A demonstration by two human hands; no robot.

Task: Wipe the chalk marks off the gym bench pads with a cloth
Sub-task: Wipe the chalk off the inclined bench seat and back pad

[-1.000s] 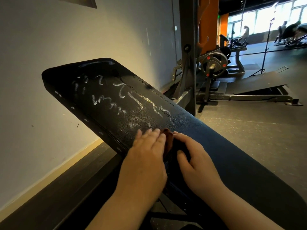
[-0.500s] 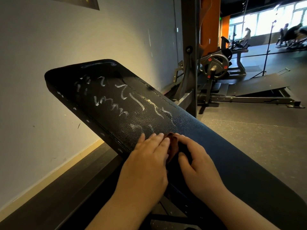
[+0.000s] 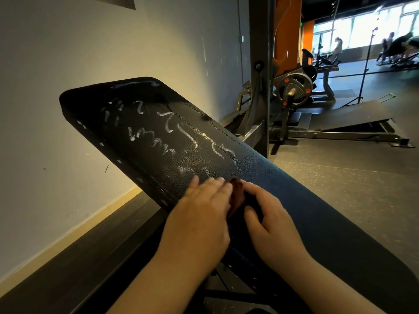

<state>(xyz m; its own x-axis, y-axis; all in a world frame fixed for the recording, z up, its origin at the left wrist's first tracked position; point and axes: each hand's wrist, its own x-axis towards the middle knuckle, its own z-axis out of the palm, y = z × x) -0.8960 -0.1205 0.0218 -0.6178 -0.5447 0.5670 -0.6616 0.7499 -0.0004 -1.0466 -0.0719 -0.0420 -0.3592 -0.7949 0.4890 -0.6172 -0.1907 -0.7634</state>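
Note:
A black inclined bench pad (image 3: pixel 283 191) runs from lower right up to the upper left. White chalk marks (image 3: pixel 172 137) cover its upper half. A dark reddish-brown cloth (image 3: pixel 237 194) lies bunched on the pad between my hands. My left hand (image 3: pixel 204 214) lies flat with straight fingers on the pad and on the cloth's left side. My right hand (image 3: pixel 269 214) has curled fingers and thumb around the cloth's right part. Most of the cloth is hidden under the hands.
A grey wall (image 3: pixel 68 109) with a pale skirting stands close on the left. A dark steel rack post (image 3: pixel 260 64) rises behind the bench. A weight-plate machine (image 3: pixel 294 87) and a low ramp (image 3: pixel 353 116) stand at the right back on the rubber floor.
Both hands with the cloth have crept slightly up the pad toward the lowest chalk marks. The marks look the same.

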